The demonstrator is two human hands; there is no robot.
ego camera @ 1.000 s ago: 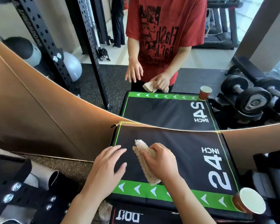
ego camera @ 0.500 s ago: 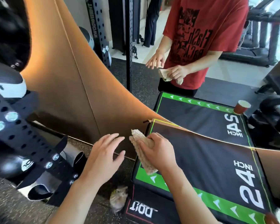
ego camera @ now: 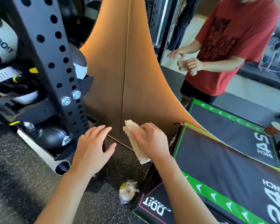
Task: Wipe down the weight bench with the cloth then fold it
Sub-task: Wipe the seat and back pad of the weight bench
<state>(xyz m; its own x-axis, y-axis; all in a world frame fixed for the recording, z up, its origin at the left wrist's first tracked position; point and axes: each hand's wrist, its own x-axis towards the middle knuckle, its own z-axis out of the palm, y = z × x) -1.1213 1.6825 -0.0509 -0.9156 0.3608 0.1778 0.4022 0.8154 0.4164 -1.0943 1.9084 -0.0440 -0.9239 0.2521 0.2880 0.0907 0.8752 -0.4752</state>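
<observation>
Cloth off the pad now, both hands over the floor by the wall

Compared with half a second back, the view swings left: the right hand (ego camera: 149, 139), fingers clamped round the folded beige cloth (ego camera: 136, 143), is no longer above the black pad (ego camera: 217, 159) but held in the air left of its corner, in front of the brown wall panel (ego camera: 120, 70). The left hand (ego camera: 94, 147) hangs beside it, fingers spread, gripping nothing. The pad top reads "24 INCH" next to a green arrow strip, its side reads "DOIT". The mirror (ego camera: 225, 78) repeats the pad, the hands and a red printed shirt. A ball (ego camera: 2, 41) on the rack (ego camera: 55, 62) looks like it says "DOIT" too, partly hidden. A small bag (ego camera: 128, 192) lies on the speckled floor.
</observation>
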